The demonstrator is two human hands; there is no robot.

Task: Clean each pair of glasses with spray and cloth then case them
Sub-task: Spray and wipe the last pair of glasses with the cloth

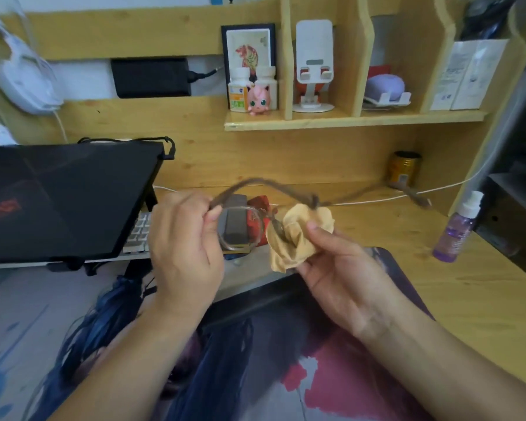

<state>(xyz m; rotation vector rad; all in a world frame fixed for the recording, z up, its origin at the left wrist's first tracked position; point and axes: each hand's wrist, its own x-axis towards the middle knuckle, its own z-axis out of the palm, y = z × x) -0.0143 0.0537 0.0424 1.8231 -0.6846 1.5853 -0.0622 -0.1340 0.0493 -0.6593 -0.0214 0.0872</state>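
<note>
A pair of glasses (pixel 240 229) with clear round lenses and thin brown temples is held above the desk. My left hand (pixel 182 247) pinches the frame at the left lens's outer edge. My right hand (pixel 343 268) grips a crumpled tan cloth (pixel 301 235) wrapped round the right lens, which is hidden by it. The temples stick out away from me, blurred. A purple spray bottle (pixel 456 229) with a white cap stands on the desk to the right. Behind the glasses lie a dark grey case (pixel 236 220) and a red case (pixel 260 205), partly hidden.
A black laptop (pixel 64 199) on a stand fills the left, a keyboard (pixel 138 232) under it. A printed desk mat (pixel 286 344) lies below my hands. A yellow can (pixel 404 170) and white cable (pixel 377 200) sit at the back. Shelves above hold bottles, a pink figure, a phone stand.
</note>
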